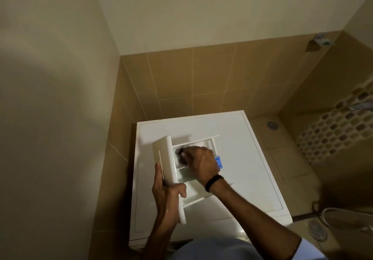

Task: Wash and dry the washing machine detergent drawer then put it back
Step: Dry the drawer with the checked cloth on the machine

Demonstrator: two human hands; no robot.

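Note:
The white detergent drawer (164,158) is held above the top of the white washing machine (252,169), its front panel turned to the left. My left hand (165,195) grips the front panel from below, thumb hooked over its inner edge. My right hand (199,163) reaches into the drawer's compartments, its fingers curled and blurred around something small and dark (180,152) that I cannot identify. A blue insert (219,162) shows in the drawer just beyond my right hand.
The machine stands in a corner, with a plain wall on the left and tan tiles behind. To the right lies tiled floor with a round floor drain (317,230), a hose (341,213) and a mosaic tile band (333,134).

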